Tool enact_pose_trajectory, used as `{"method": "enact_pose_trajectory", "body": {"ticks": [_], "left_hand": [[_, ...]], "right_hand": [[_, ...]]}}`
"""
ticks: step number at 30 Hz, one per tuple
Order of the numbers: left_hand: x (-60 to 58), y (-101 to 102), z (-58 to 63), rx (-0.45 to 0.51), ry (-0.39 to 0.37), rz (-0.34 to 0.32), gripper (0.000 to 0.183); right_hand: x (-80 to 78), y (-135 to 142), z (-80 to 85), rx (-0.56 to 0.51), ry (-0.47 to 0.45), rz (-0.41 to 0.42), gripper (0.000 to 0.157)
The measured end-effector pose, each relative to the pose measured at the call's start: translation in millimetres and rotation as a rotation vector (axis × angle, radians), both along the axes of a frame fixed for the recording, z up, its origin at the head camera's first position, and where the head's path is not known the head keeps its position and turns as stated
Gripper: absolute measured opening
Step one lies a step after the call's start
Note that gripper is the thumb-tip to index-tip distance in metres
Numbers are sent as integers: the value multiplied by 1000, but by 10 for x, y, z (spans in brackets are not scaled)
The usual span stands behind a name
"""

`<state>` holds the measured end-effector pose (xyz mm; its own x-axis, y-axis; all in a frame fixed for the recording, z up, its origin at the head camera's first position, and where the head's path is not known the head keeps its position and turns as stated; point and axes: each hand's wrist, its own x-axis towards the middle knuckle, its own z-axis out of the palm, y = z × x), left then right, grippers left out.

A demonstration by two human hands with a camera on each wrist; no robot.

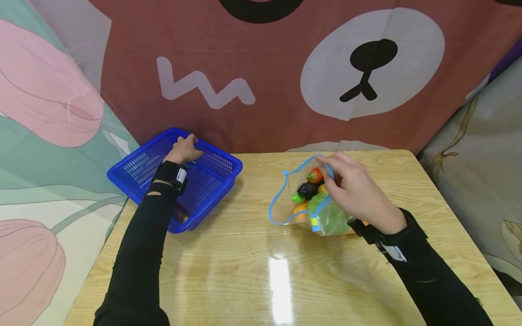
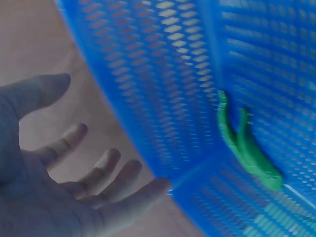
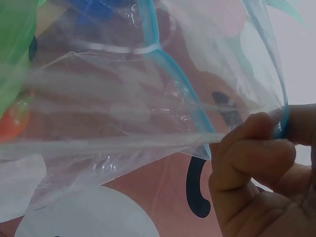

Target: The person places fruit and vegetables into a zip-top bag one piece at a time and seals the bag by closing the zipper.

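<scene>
My left hand [image 1: 183,150] hovers over the blue plastic basket [image 1: 222,185], fingers spread and holding nothing. In the left wrist view, that hand [image 2: 74,182] is beside the basket's rim, apart from two curved green chili peppers [image 2: 257,160] lying inside. A dark purple vegetable [image 1: 179,212] lies at the basket's near end, partly hidden by my sleeve. My right hand [image 1: 360,192] pinches the blue-edged rim of a clear zip bag [image 1: 285,210] between thumb and fingers. Inside the bag are an eggplant [image 1: 307,190], a red vegetable [image 1: 315,175] and a leafy green one [image 1: 333,217].
The bag and basket stand on a light wooden table [image 1: 228,271], basket at left, bag to the right. Behind the table hangs a cloth [image 1: 269,122] printed with a bear face. An orange vegetable [image 1: 301,208] also shows in the bag.
</scene>
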<state>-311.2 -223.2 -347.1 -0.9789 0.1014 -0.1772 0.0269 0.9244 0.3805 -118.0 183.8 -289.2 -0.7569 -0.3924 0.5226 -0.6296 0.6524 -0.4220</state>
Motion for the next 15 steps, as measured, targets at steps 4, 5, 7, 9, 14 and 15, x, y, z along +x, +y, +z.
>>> {"method": "enact_pose_trajectory", "body": {"ticks": [4,5,7,9,14,15], "left_hand": [[-64,-38,-66,-3,-95,11,57],[-75,-51,-86,-4,-108,19,59],[-94,-86,-139,-12,-124,44,63],[-116,-130,-208,-23,-136,71,68],[-200,-291,-405,-58,-174,129,70],[-218,-325,-442,-61,-182,137,68]], "right_hand": [[2,-2,-5,-1,-7,11,32],[4,-2,-6,-2,-10,12,31],[13,0,-10,-5,-17,11,32],[24,3,-14,-5,-23,9,33],[46,15,-28,-2,-26,7,35],[48,18,-30,-2,-22,4,36]]}}
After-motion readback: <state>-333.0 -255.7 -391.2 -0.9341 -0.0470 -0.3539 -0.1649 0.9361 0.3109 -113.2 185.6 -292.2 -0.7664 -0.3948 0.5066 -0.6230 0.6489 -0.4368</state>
